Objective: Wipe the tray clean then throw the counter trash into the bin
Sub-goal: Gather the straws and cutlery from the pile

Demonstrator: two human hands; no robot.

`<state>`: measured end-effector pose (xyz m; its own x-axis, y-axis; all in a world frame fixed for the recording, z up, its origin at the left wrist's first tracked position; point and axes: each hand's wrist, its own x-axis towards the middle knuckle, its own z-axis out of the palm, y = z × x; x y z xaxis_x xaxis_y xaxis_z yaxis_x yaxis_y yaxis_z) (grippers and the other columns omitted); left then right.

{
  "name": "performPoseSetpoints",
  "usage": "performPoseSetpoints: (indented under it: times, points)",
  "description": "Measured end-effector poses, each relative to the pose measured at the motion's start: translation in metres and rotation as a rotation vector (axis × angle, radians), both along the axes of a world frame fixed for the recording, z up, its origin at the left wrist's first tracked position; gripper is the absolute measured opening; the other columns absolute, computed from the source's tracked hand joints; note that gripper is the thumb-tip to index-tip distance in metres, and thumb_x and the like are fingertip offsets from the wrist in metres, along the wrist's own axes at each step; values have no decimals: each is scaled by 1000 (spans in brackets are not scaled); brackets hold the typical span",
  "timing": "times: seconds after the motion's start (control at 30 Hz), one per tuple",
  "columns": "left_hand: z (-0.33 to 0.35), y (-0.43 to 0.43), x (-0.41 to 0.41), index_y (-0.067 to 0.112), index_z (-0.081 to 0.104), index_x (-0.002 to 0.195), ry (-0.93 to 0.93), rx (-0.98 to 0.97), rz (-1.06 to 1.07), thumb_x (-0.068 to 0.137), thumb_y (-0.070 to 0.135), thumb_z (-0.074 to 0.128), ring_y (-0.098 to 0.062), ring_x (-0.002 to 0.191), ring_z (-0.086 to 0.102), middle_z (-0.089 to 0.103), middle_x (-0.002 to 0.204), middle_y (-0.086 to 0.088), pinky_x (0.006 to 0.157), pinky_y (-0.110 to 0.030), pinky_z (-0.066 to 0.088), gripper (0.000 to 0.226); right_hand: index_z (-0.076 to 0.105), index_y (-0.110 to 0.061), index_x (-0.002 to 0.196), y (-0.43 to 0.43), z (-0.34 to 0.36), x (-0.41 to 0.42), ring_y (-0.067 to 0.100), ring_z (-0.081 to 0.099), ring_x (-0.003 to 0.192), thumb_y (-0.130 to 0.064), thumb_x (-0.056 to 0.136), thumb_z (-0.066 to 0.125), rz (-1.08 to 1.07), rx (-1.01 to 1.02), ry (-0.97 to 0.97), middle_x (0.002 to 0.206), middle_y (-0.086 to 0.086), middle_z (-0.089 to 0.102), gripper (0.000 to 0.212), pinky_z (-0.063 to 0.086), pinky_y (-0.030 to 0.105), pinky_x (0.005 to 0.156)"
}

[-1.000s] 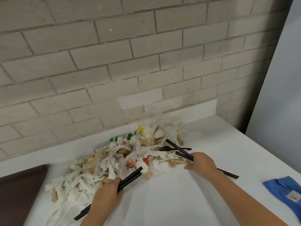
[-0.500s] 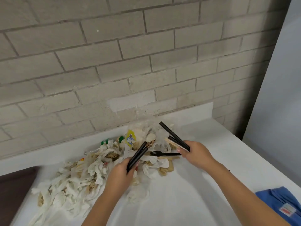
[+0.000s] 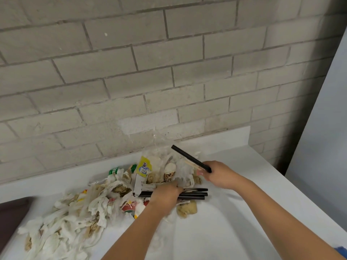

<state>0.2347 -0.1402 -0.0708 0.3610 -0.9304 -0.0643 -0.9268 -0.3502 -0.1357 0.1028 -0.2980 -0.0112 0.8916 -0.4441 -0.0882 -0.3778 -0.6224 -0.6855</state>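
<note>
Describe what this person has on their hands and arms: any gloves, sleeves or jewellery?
Nothing that shows. The left hand and right hand are bare, with no gloves and no rings in view. The left forearm and right forearm are uncovered down to the picture's edge: no sleeve, watch or bracelet shows.

The blurred brown tray (image 3: 13, 216) and the blue cloth (image 3: 342, 250) are each cut off at an edge.
</note>
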Motion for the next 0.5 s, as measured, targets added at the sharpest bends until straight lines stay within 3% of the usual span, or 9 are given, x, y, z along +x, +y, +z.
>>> performPoseSetpoints:
  times: [0.1, 0.2, 0.27, 0.37, 0.5]
  points:
    - [-4, 0, 0, 15, 55, 123, -13, 18, -46, 94, 28, 50, -32, 101, 58, 47, 126, -9, 74, -36, 46, 32, 62, -22, 85, -3, -15, 9, 12, 51, 65, -39, 92, 55, 39, -19, 66, 69, -7, 54, 19, 35, 23, 57]
    - [-5, 9, 1, 13, 59, 116, -33, -32, -86, 91, 25, 54, -33, 90, 63, 43, 137, -8, 67, -36, 47, 28, 51, -34, 66, -1, -26, 17, 12, 52, 65, -43, 88, 60, 66, -54, 103, 65, -10, 52, 25, 36, 24, 57]
    - [-5, 18, 1, 15, 66, 101, -37, -93, -144, 79, 23, 68, -25, 72, 66, 56, 122, -5, 55, -31, 47, 24, 59, -31, 73, 2, -32, 22, 15, 58, 71, -45, 85, 63, 93, -66, 117, 70, -7, 59, 19, 42, 27, 62]
    - [-5, 33, 0, 27, 69, 81, -35, -221, -215, 44, 26, 86, -9, 49, 59, 64, 84, 9, 37, -18, 41, 41, 68, -19, 92, 11, -40, 29, 20, 64, 83, -46, 84, 64, 123, -84, 150, 88, 2, 69, 29, 50, 32, 75]
    - [-4, 59, 0, 25, 64, 91, 147, -654, -153, 55, 10, 75, -6, 68, 65, 68, 92, 10, 53, -19, 52, 41, 67, -20, 93, 20, -48, 36, 20, 64, 82, -47, 82, 65, 131, -97, 178, 88, 2, 68, 29, 49, 30, 69]
